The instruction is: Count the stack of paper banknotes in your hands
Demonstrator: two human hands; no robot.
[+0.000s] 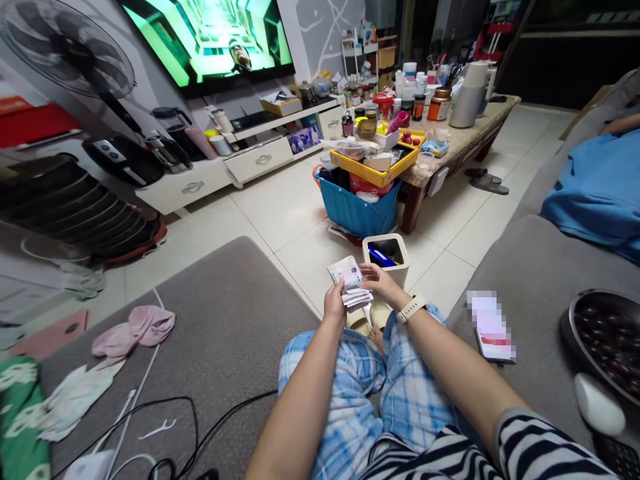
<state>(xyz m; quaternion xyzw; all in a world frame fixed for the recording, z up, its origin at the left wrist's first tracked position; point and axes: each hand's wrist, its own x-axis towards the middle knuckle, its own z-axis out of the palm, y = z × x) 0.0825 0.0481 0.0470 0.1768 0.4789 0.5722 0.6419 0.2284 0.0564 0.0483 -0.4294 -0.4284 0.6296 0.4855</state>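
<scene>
My left hand [335,301] is closed around a folded bundle of banknotes [349,272], thumb on its face, held above my knees. The upper notes stand upright, while folded ends fan out below. At the bundle's right edge is my right hand [383,283], its fingers apart and the tips close to the notes; whether they touch is hard to tell. A pale-strapped watch [412,309] is on my right wrist. Just beyond my hands stands a beige bin [403,252] with a blue wrapper [381,256] inside.
A blue basket [357,205] bears a yellow tray [373,175] beside a crowded table [493,120]. To my right on the sofa lie a phone [491,327], a bowl of dark round fruit [570,327] and a white mouse-shaped object [599,404]. Cables [190,427] and pink cloth [133,335] lie left.
</scene>
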